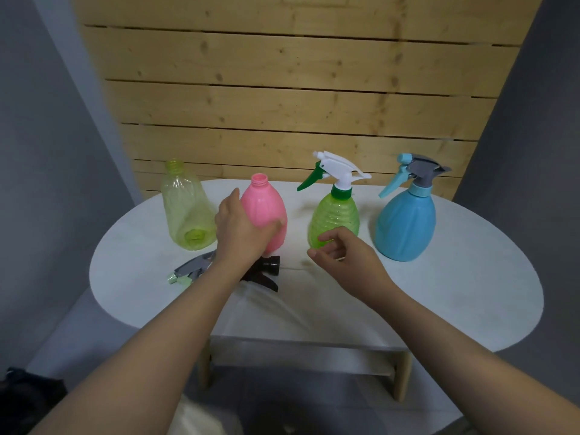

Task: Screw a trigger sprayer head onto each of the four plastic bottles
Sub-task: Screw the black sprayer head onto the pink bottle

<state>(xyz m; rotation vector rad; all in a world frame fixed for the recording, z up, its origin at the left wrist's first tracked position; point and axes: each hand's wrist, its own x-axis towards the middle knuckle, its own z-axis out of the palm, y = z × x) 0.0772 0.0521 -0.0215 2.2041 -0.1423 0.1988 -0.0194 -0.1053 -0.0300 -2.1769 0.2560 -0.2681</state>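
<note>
While the left hand [241,229] wraps its fingers around the pink bottle [266,211] on the white desk [439,293], the right hand [343,255] floats near the green bottle [335,215], fingers loosely curled and holding nothing. A dark sprayer head [265,273] lies just below the pink bottle.

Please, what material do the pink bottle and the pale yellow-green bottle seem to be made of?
The opaque pink bottle looks like matte plastic: nothing shows through its ribbed wall, and it has a moulded threaded neck. The pale yellow-green bottle looks like thin, clear tinted plastic: its base and the white table show through it. The exact kind of plastic cannot be told.
</note>
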